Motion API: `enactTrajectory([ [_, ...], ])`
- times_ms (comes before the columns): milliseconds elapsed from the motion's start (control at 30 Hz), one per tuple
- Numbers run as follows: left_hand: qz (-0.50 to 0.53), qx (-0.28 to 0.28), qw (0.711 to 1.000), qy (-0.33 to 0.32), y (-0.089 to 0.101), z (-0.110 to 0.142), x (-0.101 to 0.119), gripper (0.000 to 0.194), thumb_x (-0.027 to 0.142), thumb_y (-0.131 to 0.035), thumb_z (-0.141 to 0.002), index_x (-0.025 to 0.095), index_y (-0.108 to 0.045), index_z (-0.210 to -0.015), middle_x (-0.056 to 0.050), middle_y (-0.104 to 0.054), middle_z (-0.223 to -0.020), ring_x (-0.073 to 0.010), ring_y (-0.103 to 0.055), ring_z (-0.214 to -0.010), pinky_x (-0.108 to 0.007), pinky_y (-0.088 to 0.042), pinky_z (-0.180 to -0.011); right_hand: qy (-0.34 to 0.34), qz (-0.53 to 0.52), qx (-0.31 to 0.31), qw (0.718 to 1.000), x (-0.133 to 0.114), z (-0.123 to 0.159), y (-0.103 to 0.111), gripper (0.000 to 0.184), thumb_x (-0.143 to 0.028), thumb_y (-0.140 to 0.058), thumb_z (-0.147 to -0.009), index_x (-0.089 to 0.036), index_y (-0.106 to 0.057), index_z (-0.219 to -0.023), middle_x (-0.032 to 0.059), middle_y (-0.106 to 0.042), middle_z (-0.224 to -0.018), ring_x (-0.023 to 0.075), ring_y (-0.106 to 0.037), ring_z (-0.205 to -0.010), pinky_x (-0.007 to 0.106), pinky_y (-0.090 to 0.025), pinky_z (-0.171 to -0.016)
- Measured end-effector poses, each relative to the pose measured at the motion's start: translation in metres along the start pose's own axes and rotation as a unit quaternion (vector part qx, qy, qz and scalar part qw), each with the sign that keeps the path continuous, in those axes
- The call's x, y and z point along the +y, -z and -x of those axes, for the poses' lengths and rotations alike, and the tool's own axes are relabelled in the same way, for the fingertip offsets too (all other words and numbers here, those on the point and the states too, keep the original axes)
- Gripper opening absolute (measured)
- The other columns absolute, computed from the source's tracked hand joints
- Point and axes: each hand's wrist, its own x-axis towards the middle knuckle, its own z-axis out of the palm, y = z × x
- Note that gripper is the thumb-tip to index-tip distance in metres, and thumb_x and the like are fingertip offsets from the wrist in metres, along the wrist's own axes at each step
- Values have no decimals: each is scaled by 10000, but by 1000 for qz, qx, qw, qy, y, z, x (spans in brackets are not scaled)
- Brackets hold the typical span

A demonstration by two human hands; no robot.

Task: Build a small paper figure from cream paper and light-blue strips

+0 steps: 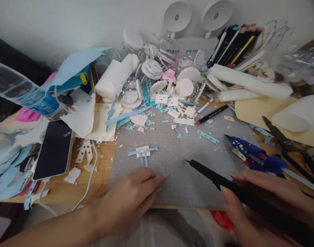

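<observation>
My left hand is low over the grey cutting mat, thumb and fingers pinched on a tiny whitish sliver. Just beyond it lies a small white paper rectangle with light-blue strips across it and hanging down. My right hand grips a long black pen-shaped tool. Its thin tip points left above the mat, apart from the left hand; the tool's exact kind is unclear. Small paper figures with drawn faces lie at the mat's back.
Right are a blue glue gun and black scissors. A marker and paper scraps lie on the mat. Left stand a water bottle and dark phone-like slab. Behind are white rolls and a two-headed lamp.
</observation>
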Motion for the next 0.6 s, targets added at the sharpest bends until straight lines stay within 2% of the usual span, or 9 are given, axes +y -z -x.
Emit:
enactTrajectory([
  [100,27,9,999,-13,17,-6,-8,309,146,-414,-987,154,-573,-1252,-61,-614,-977,-157,-589,-867,-254,-494,-757,12,-7,-11,1000,0,-2,-13,172,-294,-681,-813,-247,-606,-960,29,-621,-882,175,-588,-746,315,-489,-656],
  [200,-26,-16,997,-68,28,-17,-14,265,182,-443,-985,167,-627,-1174,-61,-599,-946,-168,-564,-846,-273,-459,-736,-21,7,-50,999,10,2,-15,129,-331,-627,-849,-234,-604,-930,18,-602,-847,175,-583,-764,315,-470,-693],
  [300,-102,-42,986,-129,23,-27,-16,216,232,-508,-964,193,-662,-1110,-51,-584,-888,-179,-531,-780,-301,-422,-697,-60,22,-95,993,21,10,-10,182,-406,-582,-876,-234,-614,-927,8,-639,-824,168,-612,-738,289,-473,-653],
  [400,-164,-36,973,-159,13,-33,-20,198,286,-559,-946,215,-664,-1098,-31,-580,-846,-184,-515,-745,-328,-397,-700,-82,18,-120,989,27,16,-4,204,-427,-573,-884,-243,-630,-950,-3,-666,-814,164,-646,-720,274,-492,-641],
  [600,-199,-31,973,-115,8,-29,-32,293,400,-564,-939,241,-646,-1172,-29,-584,-869,-192,-546,-795,-327,-371,-736,-111,-9,-126,986,28,18,-5,179,-401,-600,-875,-247,-643,-953,9,-680,-865,174,-673,-746,275,-521,-659],
])
